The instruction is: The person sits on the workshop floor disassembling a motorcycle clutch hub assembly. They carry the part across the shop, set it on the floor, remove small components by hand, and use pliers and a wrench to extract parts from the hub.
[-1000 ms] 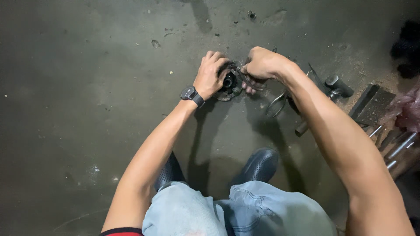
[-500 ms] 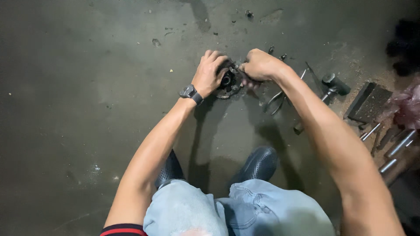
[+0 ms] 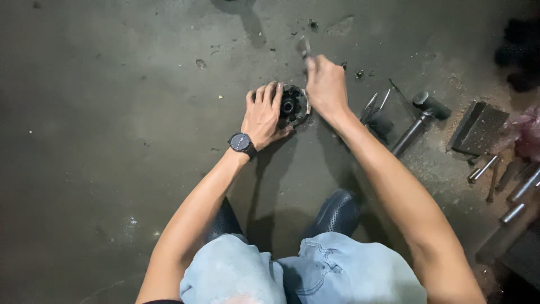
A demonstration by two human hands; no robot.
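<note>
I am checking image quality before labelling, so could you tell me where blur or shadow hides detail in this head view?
Head view: the thin tool in the right hand is motion-blurred; the left hand and round metal part are sharp; shadow falls on the floor below the arms; the right edge is dark.

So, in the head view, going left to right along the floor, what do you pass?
Wristwatch → left hand → round metal part → right hand → pliers → hammer → dark flat block → metal rods.
</note>
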